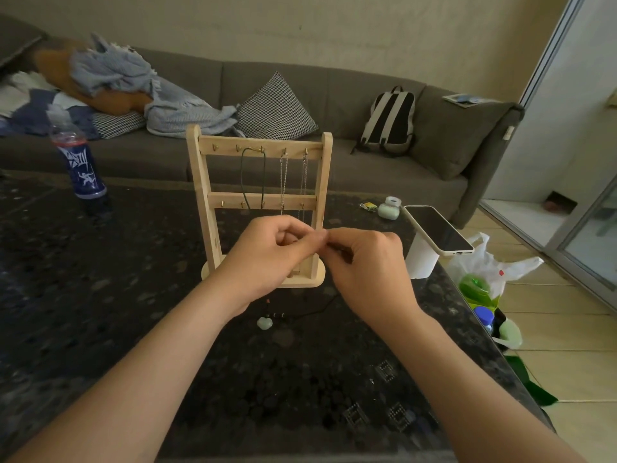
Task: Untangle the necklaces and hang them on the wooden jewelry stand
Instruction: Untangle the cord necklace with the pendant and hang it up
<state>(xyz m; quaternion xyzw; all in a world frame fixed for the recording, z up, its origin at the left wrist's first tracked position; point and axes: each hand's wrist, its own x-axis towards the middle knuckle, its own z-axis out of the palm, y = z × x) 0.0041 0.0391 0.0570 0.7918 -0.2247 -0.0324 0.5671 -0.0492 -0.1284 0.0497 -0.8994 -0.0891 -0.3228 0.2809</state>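
Head view: left hand [267,255] and right hand [367,262] fingertip to fingertip before the pale wooden jewelry stand [200,182], pinching something too fine to identify, likely the black-cord necklace with pale green pendant [264,323], pendant resting on the dark speckled table [100,295]. Next, probably: free cord, loop over a bare brass hook [215,147].

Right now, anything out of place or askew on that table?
Yes: the phone sits tilted atop a white roll at the table's right edge and overhangs it, so it looks precarious. The pendant necklace lies on the table, not yet on the wooden stand. Nothing looks spilled or broken.
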